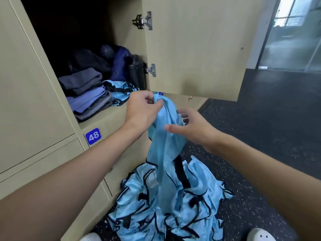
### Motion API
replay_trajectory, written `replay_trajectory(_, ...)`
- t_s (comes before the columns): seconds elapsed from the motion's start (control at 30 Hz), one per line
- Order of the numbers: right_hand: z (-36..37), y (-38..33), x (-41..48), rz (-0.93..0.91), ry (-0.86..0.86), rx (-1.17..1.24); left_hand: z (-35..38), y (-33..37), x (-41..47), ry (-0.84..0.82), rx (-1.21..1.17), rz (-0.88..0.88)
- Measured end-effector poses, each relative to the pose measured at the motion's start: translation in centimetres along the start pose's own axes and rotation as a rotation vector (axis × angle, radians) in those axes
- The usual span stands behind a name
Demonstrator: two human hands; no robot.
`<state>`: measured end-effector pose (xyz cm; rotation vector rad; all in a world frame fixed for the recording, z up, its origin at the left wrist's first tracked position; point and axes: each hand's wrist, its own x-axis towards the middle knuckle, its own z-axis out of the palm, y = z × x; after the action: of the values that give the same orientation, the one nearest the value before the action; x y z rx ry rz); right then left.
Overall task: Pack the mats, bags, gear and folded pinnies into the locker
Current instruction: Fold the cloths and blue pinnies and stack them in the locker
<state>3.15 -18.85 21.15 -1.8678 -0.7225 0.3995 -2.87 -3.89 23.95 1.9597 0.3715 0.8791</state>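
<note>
**A:** Closest to us, our left forearm (52, 180) runs up from the bottom corner to the left hand (140, 110). That hand pinches the top of a light blue pinny (165, 145), fingers and thumb bunched on the cloth.

**B:** And the pinny hangs straight down from that pinch. Its long axis is vertical, it's unfolded, and its lower end meets the pile of pinnies (165, 206) on the floor (260, 127) by our shoes (260, 234).

**A:** What about the right hand (192, 129)?

**B:** It's just beside the hanging cloth, on its right, with fingers spread and loose and clamped on nothing. We cannot tell whether the thumb touches the fabric. Our hands are near each other but apart, with the pinny between them.

**A:** So we read this as the folding step. The right hand would need an edge before this one can go in flat.

**B:** Then here's the relation that matters. The locker (104, 117) opening lies up and to the left of both hands. The left hand is the nearer one, just in front of the shelf lip.

**A:** Inside, folded pinnies (119, 91) sit at the front, touching a folded grey and violet stack (86, 94). Behind them we see a dark blue bag (119, 63) and a black bottle (136, 73).

**B:** The door (191, 49) stands open on the right, above our right hand, so we judge the way in from the left side is free.
</note>
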Motion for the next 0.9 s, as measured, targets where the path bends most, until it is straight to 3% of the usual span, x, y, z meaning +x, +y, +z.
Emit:
replay_trajectory(0.23, 2.5, 0.3, 0.5, -0.075, 0.037, -0.199, -1.4, -1.8, 1.0, 0.104, -0.046, -0.075)
replay_trajectory(0.33, 2.5, -0.5, 1.3, -0.069, 0.12, -0.107, -2.2, -1.8, 1.2, 0.088, -0.084, -0.126)
replay_trajectory(0.43, 2.2, -1.1, 2.1, -0.056, 0.17, 0.028, -2.7, -1.8, 0.4, -0.139, -0.136, -0.228)
replay_trajectory(0.57, 1.7, -1.5, 2.9, -0.066, 0.234, 0.107, -2.6, -2.3, -1.3, -0.414, -0.016, -0.209)
replay_trajectory(0.7, 0.9, -1.5, 3.4, -0.049, 0.272, 0.212, -1.6, -1.9, -1.9, -0.278, -0.055, -0.17)
replay_trajectory(0.9, 0.9, -1.0, 2.2, -0.125, 0.307, 0.087, -0.6, -1.4, -0.4, -0.012, -0.169, -0.173)
